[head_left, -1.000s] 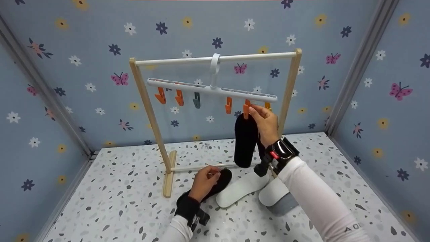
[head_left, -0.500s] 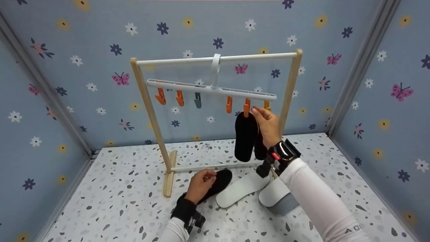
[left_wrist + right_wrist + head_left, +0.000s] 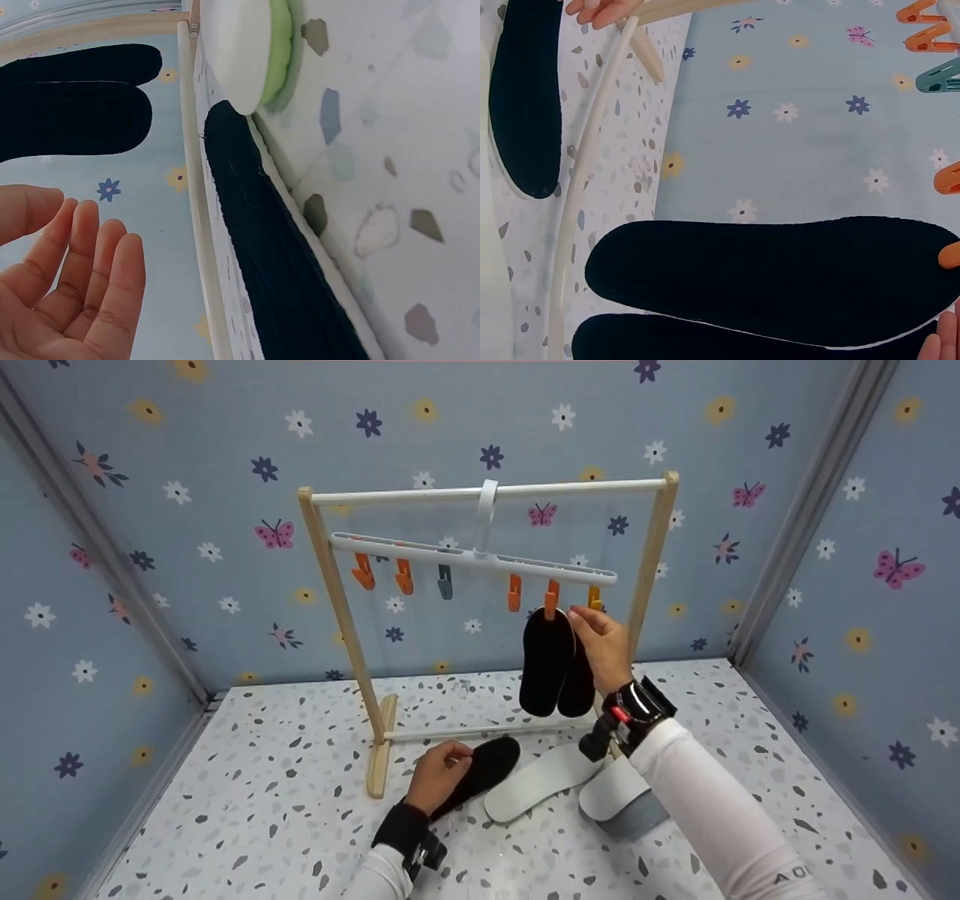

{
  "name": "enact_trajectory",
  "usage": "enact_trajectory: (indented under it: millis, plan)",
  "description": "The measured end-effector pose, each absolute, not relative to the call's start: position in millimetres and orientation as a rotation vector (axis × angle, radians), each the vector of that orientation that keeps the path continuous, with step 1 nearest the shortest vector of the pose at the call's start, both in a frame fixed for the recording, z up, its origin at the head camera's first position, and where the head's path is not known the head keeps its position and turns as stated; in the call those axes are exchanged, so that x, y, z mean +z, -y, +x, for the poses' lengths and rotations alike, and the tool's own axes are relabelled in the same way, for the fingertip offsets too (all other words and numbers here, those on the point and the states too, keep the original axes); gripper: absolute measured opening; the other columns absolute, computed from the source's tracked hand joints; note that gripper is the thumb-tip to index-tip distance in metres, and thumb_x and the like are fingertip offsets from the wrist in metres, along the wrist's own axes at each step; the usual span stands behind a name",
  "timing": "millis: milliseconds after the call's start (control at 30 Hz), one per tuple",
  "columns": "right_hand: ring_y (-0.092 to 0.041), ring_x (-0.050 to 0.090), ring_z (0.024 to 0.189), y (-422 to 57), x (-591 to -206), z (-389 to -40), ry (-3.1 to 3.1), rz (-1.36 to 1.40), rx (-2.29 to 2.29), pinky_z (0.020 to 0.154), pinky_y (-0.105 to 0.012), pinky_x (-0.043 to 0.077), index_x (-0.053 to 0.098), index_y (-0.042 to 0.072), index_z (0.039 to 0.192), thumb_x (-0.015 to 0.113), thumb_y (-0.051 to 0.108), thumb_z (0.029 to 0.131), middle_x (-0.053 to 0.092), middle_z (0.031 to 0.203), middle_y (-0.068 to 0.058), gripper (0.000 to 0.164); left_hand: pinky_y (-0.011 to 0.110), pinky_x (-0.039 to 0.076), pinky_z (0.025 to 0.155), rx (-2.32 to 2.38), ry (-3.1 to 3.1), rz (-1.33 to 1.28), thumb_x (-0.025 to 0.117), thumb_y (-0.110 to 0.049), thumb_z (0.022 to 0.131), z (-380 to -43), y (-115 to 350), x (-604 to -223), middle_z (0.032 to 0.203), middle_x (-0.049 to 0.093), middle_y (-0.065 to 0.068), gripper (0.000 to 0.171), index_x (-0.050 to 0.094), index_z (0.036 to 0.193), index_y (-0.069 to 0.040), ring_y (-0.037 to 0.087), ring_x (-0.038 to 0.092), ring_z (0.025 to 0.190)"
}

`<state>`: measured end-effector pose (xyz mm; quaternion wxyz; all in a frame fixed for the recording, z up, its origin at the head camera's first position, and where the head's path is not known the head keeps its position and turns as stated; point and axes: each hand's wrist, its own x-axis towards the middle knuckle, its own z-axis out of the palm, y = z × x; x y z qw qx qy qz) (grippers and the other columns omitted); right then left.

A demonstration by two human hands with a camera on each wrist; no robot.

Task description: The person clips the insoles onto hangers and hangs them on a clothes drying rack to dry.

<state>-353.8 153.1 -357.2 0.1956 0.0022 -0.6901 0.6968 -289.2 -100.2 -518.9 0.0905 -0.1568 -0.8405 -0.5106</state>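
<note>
Two black insoles hang side by side from the white clip hanger (image 3: pixel 420 551). An orange clip (image 3: pixel 551 601) grips the top of the front insole (image 3: pixel 546 664); the other insole (image 3: pixel 577 682) hangs behind it, below a yellow clip (image 3: pixel 595 598). My right hand (image 3: pixel 606 649) is beside the front insole's top edge, fingertips right at it; in the right wrist view only fingertips (image 3: pixel 946 341) show. My left hand (image 3: pixel 435 776) hovers over a black insole (image 3: pixel 491 765) on the floor, fingers loosely bent and holding nothing, as the left wrist view shows.
The hanger hooks over the white rail (image 3: pixel 397 496) of a wooden-legged rack (image 3: pixel 341 607). Other clips (image 3: pixel 404 576), orange and dark green, hang without anything. On the speckled floor lie two white insoles, one (image 3: pixel 540 784) near the middle and one (image 3: pixel 611 789) by my right forearm.
My right hand has let go of the orange clip and moved slightly down and right; the front insole hangs from the clip. My left hand has drawn back a little to the left.
</note>
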Motion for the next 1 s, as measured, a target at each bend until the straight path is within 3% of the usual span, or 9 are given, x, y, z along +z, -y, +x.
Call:
enact_trajectory:
  millis: [400, 567, 667, 867, 1000]
  plan:
    - [-0.010, 0.058, 0.085, -145.6, -357.2, -344.4, 1.824, 0.010, 1.908, 0.077, -0.020, 0.047, 0.066, -0.003, 0.110, 0.066, 0.016, 0.089, 0.067, 0.103, -0.011, 0.028, 0.034, 0.050, 0.068, -1.392, 2.553, -0.306, 0.062, -0.002, 0.085, -283.8, 107.4, -522.9, 0.086, 0.067, 0.009, 0.008, 0.066, 0.092, -0.001, 0.021, 0.062, 0.075]
    - [-0.029, 0.059, 0.094, -142.2, -357.0, -341.0, 1.840, 0.053, 1.927, 0.083, -0.036, 0.049, 0.066, -0.003, 0.110, 0.067, 0.019, 0.089, 0.066, 0.104, -0.017, 0.030, 0.035, 0.051, 0.067, -1.311, 2.562, -0.250, 0.061, 0.001, 0.082, -283.0, 109.2, -527.4, 0.083, 0.067, 0.009, 0.009, 0.066, 0.090, 0.001, 0.022, 0.063, 0.074]
    - [-0.032, 0.059, 0.097, -140.0, -356.3, -340.5, 1.846, 0.086, 1.936, 0.088, -0.043, 0.047, 0.066, -0.003, 0.111, 0.067, 0.019, 0.088, 0.066, 0.105, -0.018, 0.031, 0.037, 0.051, 0.066, -1.238, 2.577, -0.252, 0.062, 0.002, 0.081, -283.2, 109.3, -529.3, 0.082, 0.066, 0.010, 0.009, 0.066, 0.089, 0.002, 0.024, 0.063, 0.074]
    - [-0.015, 0.060, 0.091, -134.4, -355.2, -339.3, 1.886, 0.120, 1.923, 0.082, -0.026, 0.050, 0.067, -0.001, 0.110, 0.068, 0.020, 0.088, 0.068, 0.105, -0.012, 0.031, 0.042, 0.050, 0.069, -1.030, 2.644, -0.229, 0.067, 0.000, 0.080, -283.8, 109.9, -532.2, 0.084, 0.066, 0.013, 0.013, 0.067, 0.092, 0.004, 0.029, 0.062, 0.078]
    - [-0.011, 0.061, 0.089, -131.7, -353.7, -340.8, 1.906, 0.135, 1.905, 0.078, -0.021, 0.049, 0.068, -0.001, 0.110, 0.069, 0.017, 0.087, 0.069, 0.104, -0.011, 0.029, 0.044, 0.050, 0.070, -0.977, 2.689, -0.245, 0.069, -0.003, 0.079, -286.1, 108.5, -534.0, 0.086, 0.065, 0.016, 0.019, 0.066, 0.096, 0.006, 0.032, 0.061, 0.080]
